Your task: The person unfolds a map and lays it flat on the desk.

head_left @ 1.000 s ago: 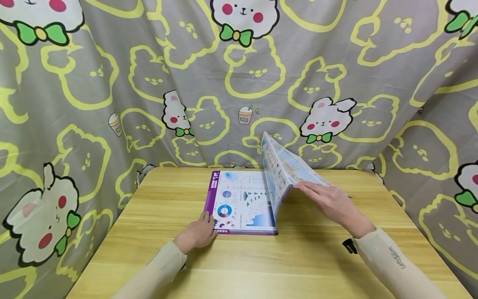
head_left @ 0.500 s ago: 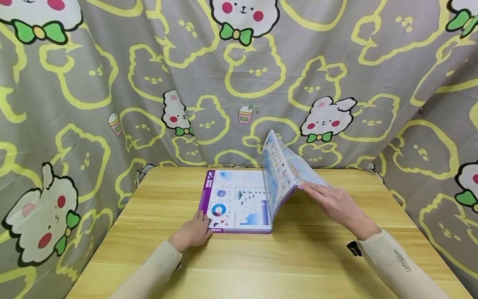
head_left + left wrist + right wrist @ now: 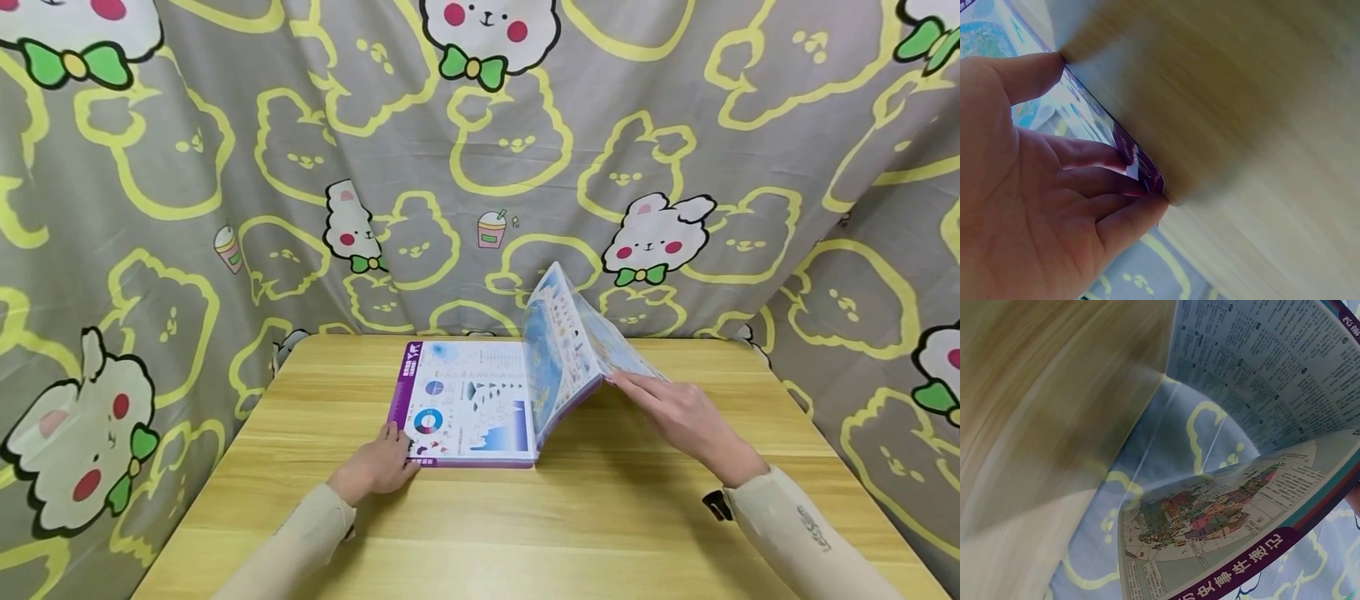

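A fold-out map chart point(image 3: 480, 417) with a purple border lies partly flat on the table, its printed charts facing up. Its right-hand panels rise off the table in a tent-like fold, showing a blue map. My left hand point(image 3: 378, 462) grips the near left corner, with thumb and fingertips at the edges in the left wrist view. With its fingertips, my right hand point(image 3: 678, 417) pinches the near edge of the raised panels. From the right wrist, the underside panels point(image 3: 1210, 519) show a coloured map and dense text; only a sliver of the hand appears there.
The wooden table point(image 3: 465, 533) carries the chart near its back edge. Behind and on both sides hangs a grey curtain point(image 3: 420, 133) with yellow outlines and white cartoon animals. A black strap piece point(image 3: 717, 505) shows at the right sleeve.
My left hand has moved left, and the flat part of the chart has slid left with it. My right hand has shifted slightly right and down, and the raised fold spreads wider.
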Tool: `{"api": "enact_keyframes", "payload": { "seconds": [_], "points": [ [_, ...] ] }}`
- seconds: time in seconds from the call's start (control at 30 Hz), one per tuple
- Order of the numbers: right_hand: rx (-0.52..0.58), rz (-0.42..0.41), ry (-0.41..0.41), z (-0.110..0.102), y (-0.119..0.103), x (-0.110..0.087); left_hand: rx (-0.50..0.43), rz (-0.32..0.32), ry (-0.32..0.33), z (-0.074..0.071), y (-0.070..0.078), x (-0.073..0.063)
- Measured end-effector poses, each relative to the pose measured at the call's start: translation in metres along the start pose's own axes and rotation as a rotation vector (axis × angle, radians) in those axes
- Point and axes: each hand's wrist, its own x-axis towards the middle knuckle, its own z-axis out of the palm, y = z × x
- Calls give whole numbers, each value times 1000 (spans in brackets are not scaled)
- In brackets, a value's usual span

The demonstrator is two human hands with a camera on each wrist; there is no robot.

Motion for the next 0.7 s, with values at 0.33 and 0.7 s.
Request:
{"api": "enact_keyframes", "payload": {
  "seconds": [0.33, 0.7],
  "points": [
    [-5, 31, -50, -2, 0, -6, -23, -27, 7, 1, -12, -1],
    [-37, 58, -113, -1, -1, -12, -39, -54, 1, -2, -27, -5]
  ]
}}
